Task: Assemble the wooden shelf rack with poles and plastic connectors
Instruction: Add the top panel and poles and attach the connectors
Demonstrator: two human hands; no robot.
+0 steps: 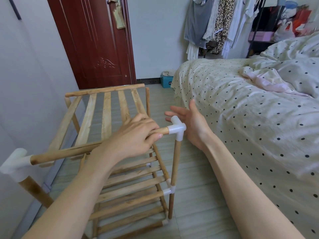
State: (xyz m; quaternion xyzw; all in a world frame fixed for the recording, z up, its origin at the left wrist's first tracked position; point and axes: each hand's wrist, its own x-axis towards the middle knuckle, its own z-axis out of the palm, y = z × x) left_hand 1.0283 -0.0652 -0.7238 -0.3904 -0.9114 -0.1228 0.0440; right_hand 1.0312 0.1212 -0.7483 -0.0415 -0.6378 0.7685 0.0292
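Both forearms bare, no sleeves, left hand [136,133] & right hand [191,123] ungloved.

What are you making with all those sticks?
A person is building a wooden shelf rack on the floor beside a bed. The left hand grips the top front pole near a white corner connector. The right hand is open just behind that connector.

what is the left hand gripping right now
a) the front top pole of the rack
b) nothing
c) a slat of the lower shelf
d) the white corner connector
a: the left hand curls round the front top pole beside the white corner connector; the right hand is open behind the connector.
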